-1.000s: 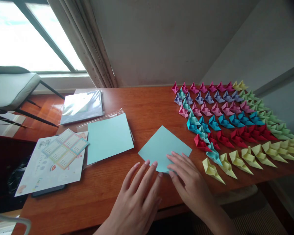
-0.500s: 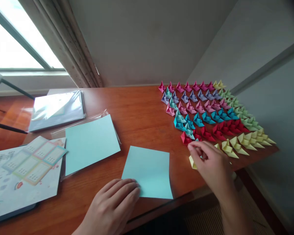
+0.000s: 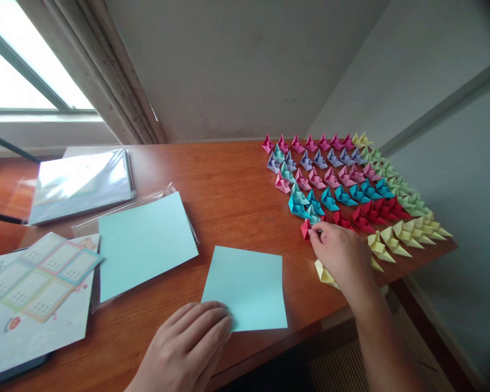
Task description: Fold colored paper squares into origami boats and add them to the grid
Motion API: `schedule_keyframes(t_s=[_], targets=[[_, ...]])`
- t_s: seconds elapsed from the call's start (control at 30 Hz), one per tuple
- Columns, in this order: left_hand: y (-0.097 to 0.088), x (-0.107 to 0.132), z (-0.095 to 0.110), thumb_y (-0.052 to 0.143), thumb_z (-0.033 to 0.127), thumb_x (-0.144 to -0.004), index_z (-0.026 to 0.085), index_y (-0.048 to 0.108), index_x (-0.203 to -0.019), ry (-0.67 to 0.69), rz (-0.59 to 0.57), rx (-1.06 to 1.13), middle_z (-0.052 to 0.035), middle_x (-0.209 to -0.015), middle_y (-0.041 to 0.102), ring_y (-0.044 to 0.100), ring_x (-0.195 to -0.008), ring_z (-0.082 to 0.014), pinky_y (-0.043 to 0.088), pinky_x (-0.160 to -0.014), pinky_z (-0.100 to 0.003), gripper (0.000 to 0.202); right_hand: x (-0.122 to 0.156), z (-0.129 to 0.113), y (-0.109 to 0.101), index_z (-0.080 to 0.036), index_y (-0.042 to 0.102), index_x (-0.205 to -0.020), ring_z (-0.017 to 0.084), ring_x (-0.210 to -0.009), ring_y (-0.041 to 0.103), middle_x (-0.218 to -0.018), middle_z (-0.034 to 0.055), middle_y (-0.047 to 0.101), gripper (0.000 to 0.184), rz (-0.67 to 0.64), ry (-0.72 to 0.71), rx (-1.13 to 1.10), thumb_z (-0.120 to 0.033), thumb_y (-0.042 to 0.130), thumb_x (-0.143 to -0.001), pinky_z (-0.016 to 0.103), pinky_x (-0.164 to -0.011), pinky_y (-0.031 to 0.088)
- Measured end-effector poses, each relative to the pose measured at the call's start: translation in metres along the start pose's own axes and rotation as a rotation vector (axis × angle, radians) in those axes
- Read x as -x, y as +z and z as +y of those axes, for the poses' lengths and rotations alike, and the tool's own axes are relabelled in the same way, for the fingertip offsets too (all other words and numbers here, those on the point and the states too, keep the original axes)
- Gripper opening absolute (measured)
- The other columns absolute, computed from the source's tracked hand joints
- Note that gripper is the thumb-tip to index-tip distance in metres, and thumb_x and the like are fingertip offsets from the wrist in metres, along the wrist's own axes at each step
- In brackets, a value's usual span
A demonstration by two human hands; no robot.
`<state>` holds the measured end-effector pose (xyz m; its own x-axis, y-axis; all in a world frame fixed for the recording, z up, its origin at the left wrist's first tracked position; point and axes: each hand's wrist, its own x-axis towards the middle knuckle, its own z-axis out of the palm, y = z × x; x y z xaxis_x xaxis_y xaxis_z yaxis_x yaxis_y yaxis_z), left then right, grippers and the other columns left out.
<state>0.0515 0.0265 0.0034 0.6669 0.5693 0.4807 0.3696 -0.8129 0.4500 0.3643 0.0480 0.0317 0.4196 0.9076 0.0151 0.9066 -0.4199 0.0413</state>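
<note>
A light blue paper square (image 3: 247,287) lies flat near the front edge of the wooden desk (image 3: 228,185). My left hand (image 3: 185,348) rests on its lower left corner with fingers stretched flat. My right hand (image 3: 341,255) reaches to the rows of folded paper boats (image 3: 343,185), its fingers curled over the front of the red row and touching a red boat (image 3: 306,230). What lies under its fingers is hidden. A yellow boat (image 3: 323,272) shows just below the hand.
A stack of light blue sheets (image 3: 142,239) in a clear sleeve lies left of the square. A printed instruction sheet (image 3: 28,288) and a wrapped paper pack (image 3: 81,184) sit further left. A wall runs behind and right of the desk.
My right hand left the blue square, moved right to the boats and now sits lower over the red row. The square was turned straight. The view swung right.
</note>
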Motion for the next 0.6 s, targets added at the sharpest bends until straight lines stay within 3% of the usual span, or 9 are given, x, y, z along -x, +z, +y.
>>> schedule_keyframes(t_s=[0.3, 0.6], targets=[[0.000, 0.002, -0.001, 0.047, 0.012, -0.102, 0.015, 0.069, -0.100, 0.021, -0.013, -0.014, -0.0043, -0.094, 0.076, 0.070, -0.091, -0.0156, 0.049, -0.089, -0.028, 0.023, 0.001, -0.014, -0.006, -0.024, 0.070, -0.080, 0.018, -0.063, 0.057, -0.076, 0.0040, 0.073, 0.023, -0.105, 0.075, 0.019, -0.031, 0.054, -0.094, 0.030, -0.054, 0.018], [0.000, 0.003, -0.002, 0.046, 0.013, -0.102, 0.015, 0.070, -0.102, 0.005, -0.009, -0.001, -0.0041, -0.096, 0.076, 0.070, -0.093, -0.0156, 0.048, -0.091, -0.028, 0.023, 0.005, -0.012, -0.006, -0.024, 0.069, -0.078, 0.018, -0.061, 0.055, -0.073, 0.0033, 0.072, 0.022, -0.031, 0.042, -0.010, -0.032, 0.055, -0.092, 0.030, -0.055, 0.018]])
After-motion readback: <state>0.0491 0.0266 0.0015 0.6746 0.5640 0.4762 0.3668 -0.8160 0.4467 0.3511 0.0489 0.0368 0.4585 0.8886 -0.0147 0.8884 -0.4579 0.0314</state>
